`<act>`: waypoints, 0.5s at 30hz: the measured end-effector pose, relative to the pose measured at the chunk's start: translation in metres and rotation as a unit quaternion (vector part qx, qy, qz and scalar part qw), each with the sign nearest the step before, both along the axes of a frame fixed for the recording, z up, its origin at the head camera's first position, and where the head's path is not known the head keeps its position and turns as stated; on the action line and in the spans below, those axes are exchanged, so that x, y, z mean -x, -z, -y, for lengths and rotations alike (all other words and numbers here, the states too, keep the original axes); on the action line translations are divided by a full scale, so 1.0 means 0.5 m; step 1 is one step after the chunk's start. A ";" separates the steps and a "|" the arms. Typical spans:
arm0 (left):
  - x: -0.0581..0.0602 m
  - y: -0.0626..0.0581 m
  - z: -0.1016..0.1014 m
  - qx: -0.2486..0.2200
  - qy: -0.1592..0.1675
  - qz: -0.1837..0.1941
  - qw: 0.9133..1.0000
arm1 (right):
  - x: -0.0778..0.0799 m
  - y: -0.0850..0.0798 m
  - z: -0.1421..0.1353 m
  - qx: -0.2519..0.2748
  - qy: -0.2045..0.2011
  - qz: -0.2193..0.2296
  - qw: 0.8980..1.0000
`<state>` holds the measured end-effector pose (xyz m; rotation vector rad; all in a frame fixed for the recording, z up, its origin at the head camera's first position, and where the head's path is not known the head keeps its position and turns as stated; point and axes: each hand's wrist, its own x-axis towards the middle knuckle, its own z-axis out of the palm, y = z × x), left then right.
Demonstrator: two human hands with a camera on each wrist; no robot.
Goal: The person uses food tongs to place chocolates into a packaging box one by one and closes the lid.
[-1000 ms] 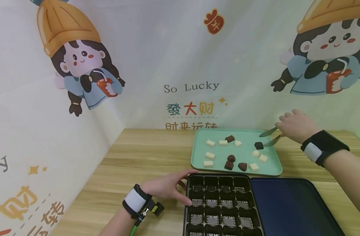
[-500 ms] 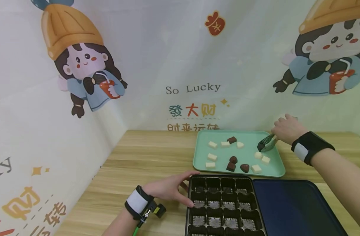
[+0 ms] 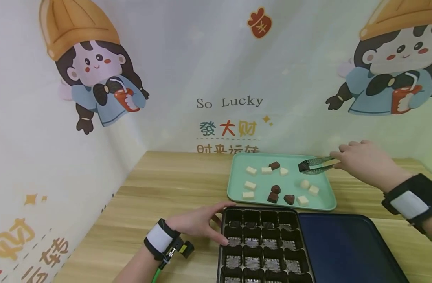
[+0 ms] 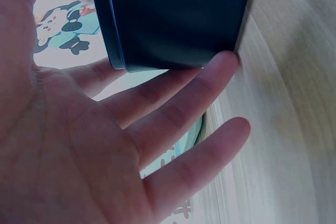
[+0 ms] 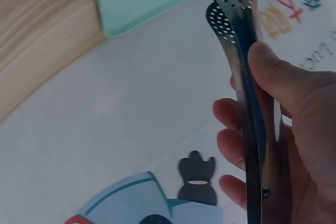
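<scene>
In the head view my right hand (image 3: 369, 163) grips metal tongs (image 3: 320, 160) over the mint green tray. A dark chocolate (image 3: 303, 166) is pinched between the tong tips. In the right wrist view the thumb and curled fingers hold the tongs (image 5: 242, 82), their perforated tips close together. My left hand (image 3: 198, 224) touches the far left corner of a black compartment tray (image 3: 252, 242), thumb at its left side. The left wrist view shows nearly straight fingers (image 4: 173, 114) against its outer wall. Dark pieces sit in three cells of its far row.
The mint green tray (image 3: 290, 181) lies at the back, bearing several white chocolates (image 3: 250, 185) and brown chocolates (image 3: 289, 199). A dark blue tray (image 3: 350, 247) lies right of the black tray. Behind the wooden table (image 3: 159, 188) hangs a printed cloth (image 3: 180, 67).
The tongs have closed on the dark chocolate and carried it up and leftward above the green tray. The left hand stays at the black tray's corner.
</scene>
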<state>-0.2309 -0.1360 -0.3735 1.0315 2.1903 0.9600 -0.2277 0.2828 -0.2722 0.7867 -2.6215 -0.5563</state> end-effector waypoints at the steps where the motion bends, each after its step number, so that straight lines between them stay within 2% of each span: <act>1: 0.001 -0.001 -0.001 0.002 0.001 -0.001 1.000 | -0.015 -0.006 0.005 0.011 -0.007 -0.001 1.000; 5: 0.003 -0.006 -0.002 0.008 0.000 0.004 1.000 | -0.067 -0.025 0.041 0.025 -0.041 -0.001 0.999; 8: 0.001 -0.006 0.000 0.010 -0.003 0.006 1.000 | -0.097 -0.032 0.079 0.012 -0.063 0.019 0.998; 12: -0.001 -0.008 0.002 0.015 -0.005 0.005 1.000 | -0.124 -0.035 0.124 -0.019 -0.071 0.048 0.996; 15: -0.002 -0.011 0.001 0.016 -0.004 0.002 1.000 | -0.135 -0.030 0.152 -0.045 -0.077 0.039 0.995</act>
